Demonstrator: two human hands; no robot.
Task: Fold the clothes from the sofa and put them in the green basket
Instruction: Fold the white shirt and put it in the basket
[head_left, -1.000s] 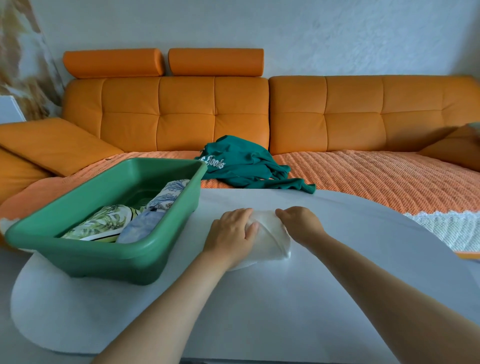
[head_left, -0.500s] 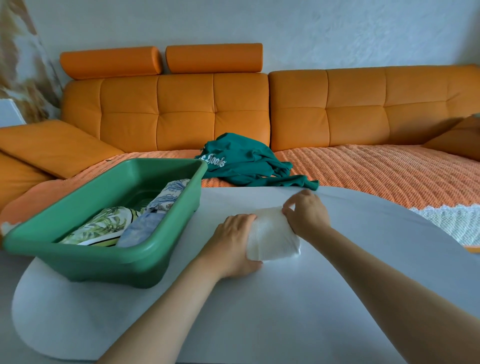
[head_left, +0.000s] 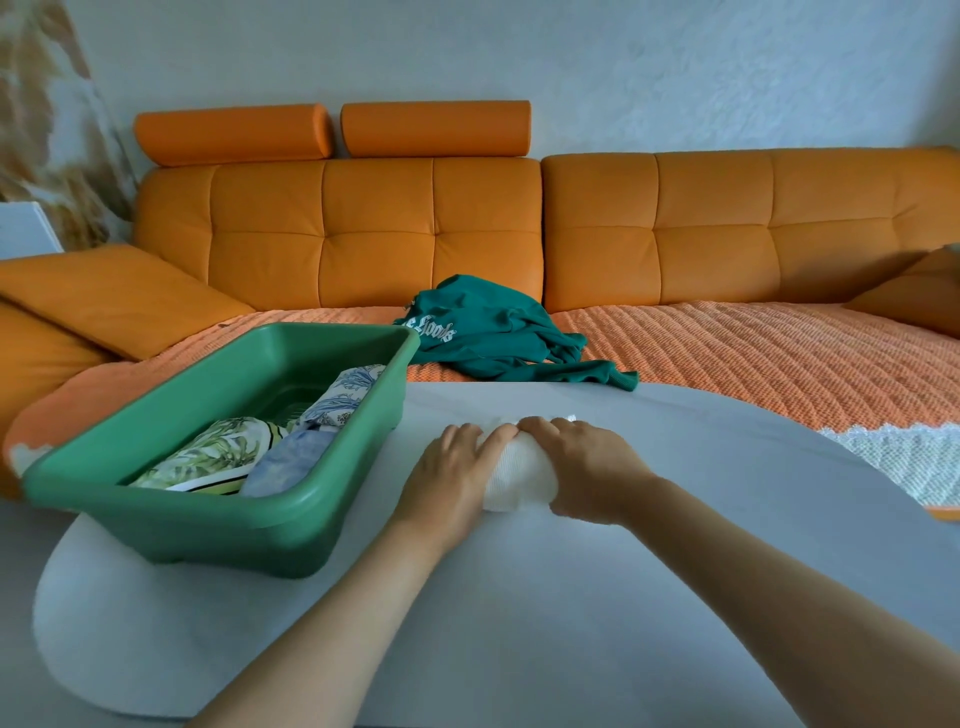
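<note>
Both hands (head_left: 524, 467) palms-down, cupped around white folded cloth (head_left: 519, 480).

Orange sofa (head_left: 431, 234) against pale textured wall (head_left: 675, 62)

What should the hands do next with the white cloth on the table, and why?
Probably lift the white cloth and carry it left into the green basket. It already looks folded into a small bundle, with the left hand and right hand pressed on either side of it. The basket sits just to its left with open space beside the folded clothes inside.
</note>
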